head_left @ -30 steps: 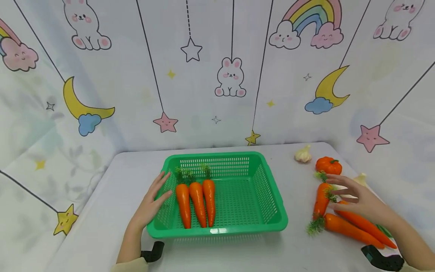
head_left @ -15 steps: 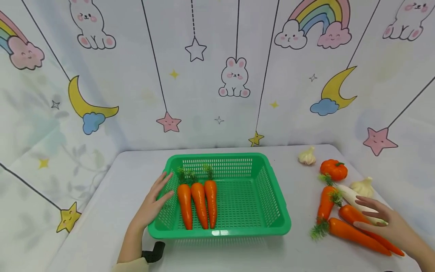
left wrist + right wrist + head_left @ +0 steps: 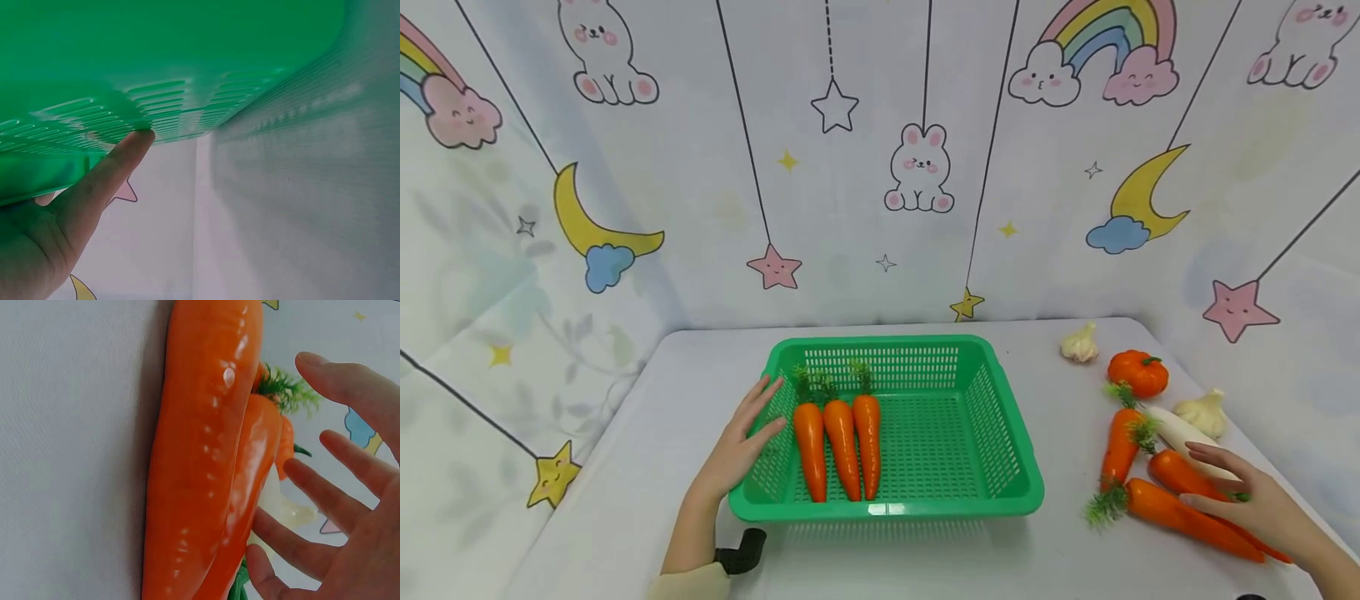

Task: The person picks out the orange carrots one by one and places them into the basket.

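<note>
A green plastic basket holds three orange carrots with leafy tops, side by side in its left part. My left hand rests at the basket's left side, fingers extended. In the left wrist view, one finger reaches the slotted wall. At the right, my right hand hovers over a pile of carrots, its fingers parted and holding nothing. In the right wrist view, that hand is beside two carrots, fingers spread. It partly hides a white radish.
Behind the pile lie a small orange pumpkin and two garlic bulbs, one at the back and one by the right edge. A patterned cloth hangs behind the white table.
My right hand moved right and down from the upright carrot to over the lower carrots, then shifted slightly. The left hand stays at the basket. The head view turned slightly.
</note>
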Available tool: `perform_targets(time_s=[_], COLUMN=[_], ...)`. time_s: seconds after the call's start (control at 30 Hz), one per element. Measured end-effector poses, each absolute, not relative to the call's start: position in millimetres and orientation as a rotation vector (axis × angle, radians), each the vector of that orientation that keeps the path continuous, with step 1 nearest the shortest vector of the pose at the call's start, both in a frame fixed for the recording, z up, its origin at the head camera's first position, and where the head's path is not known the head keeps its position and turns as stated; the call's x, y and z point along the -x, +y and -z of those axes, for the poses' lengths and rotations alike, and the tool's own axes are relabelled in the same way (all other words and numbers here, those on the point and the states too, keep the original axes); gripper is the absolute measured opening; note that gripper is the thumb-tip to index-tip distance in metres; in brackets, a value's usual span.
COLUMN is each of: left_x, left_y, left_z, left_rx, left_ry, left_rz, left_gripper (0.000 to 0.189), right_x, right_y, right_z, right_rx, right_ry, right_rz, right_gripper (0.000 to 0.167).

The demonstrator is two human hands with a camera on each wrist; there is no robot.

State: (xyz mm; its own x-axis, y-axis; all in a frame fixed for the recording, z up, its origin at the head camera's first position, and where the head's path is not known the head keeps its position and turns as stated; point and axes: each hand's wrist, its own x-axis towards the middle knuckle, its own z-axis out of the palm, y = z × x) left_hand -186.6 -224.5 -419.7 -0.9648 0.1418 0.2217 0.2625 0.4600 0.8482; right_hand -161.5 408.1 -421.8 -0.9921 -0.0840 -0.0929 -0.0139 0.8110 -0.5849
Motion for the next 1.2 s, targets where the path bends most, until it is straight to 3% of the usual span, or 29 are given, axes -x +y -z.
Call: perform_targets(time_s=[0.4,0.93,1.2], left_x=[188,187,182], left_y=[-223,-222,-219], left_z=[419,417,407], left_rx=[0.359,0.330,0.350], left_ry=[-2.586,-2.601,-2.597], left_rz=[1.533,1.535,1.531], left_gripper=[0.054,0.054,0.054], right_x=[171,177,171], right_y=[423,418,407], right_z=[435,429,421], right_rx=[0.367,0.242,0.308], right_ry=[2.788,2.624,2.734], right_rz=[1.001,0.970,0.922], right_gripper=[0.054,0.077,0.085])
